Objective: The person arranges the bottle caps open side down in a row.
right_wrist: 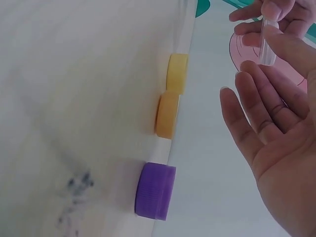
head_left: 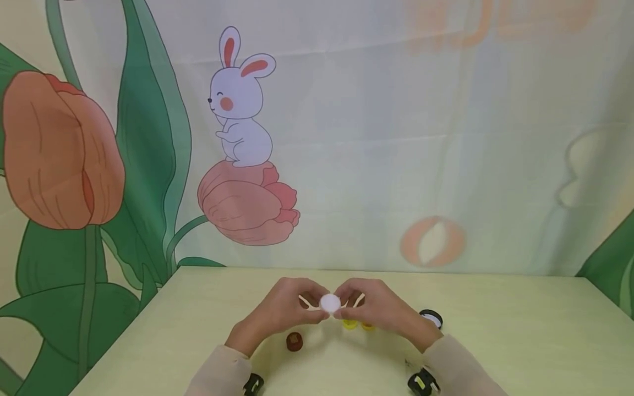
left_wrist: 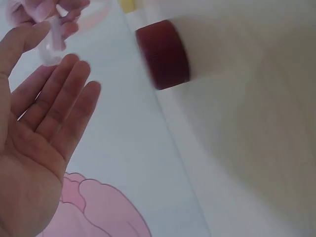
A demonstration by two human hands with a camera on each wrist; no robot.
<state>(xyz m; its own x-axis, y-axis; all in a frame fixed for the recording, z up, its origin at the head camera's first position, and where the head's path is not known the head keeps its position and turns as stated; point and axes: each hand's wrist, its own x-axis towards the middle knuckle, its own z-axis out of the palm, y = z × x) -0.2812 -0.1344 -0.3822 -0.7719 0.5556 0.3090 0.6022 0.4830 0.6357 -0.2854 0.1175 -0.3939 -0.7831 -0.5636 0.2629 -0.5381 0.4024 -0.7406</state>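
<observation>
Both hands meet over the table and pinch one round white cap (head_left: 330,303) between thumbs and fingers, one hand at each side. My left hand (head_left: 287,305) grips its left edge; my right hand (head_left: 376,303) grips the right edge. From the wrists the cap looks translucent and thin-walled, seen edge-on (right_wrist: 268,44). Below and left of the hands lies a reddish-brown cap (head_left: 294,341), ribbed and close in the left wrist view. A yellow cap (head_left: 349,324) and an orange cap (head_left: 368,326) sit side by side under the right hand, partly covered by it.
A purple cap (right_wrist: 155,191) stands near the orange one in the right wrist view. By the right forearm lies a black-rimmed round lid (head_left: 432,319) with a pale inside. Small dark marks (right_wrist: 80,183) spot the pale table (head_left: 520,330). A printed curtain (head_left: 356,137) hangs behind.
</observation>
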